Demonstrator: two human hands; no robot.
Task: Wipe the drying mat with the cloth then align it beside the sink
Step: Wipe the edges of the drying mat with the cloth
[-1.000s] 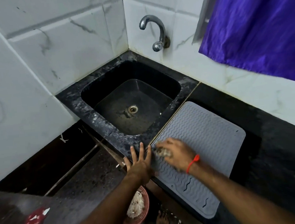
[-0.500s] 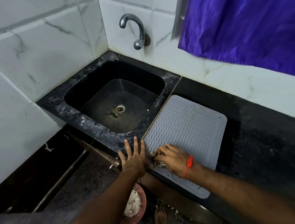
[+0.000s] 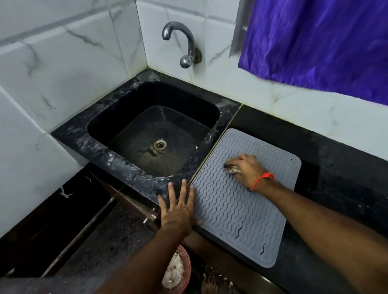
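Note:
A grey drying mat point(image 3: 230, 209) with a wavy rib pattern lies flat on the black counter, its left edge along the seam beside the black sink point(image 3: 130, 119). My right hand point(image 3: 248, 169) presses a small crumpled cloth point(image 3: 231, 169) onto the middle of the mat's far half; most of the cloth is hidden under my fingers. My left hand point(image 3: 178, 208) lies flat with fingers spread at the mat's near left edge, thumb touching the mat.
A chrome tap point(image 3: 183, 43) juts from the tiled wall over the sink. A purple curtain point(image 3: 323, 27) hangs at the right. Black counter point(image 3: 344, 181) extends right of the mat. Below the counter edge stand a pink bowl point(image 3: 177, 275) and a bare foot point(image 3: 209, 289).
My right hand has slid the cloth away from the mat's near left corner toward the middle of its far half. The left hand stays flat at the mat's edge.

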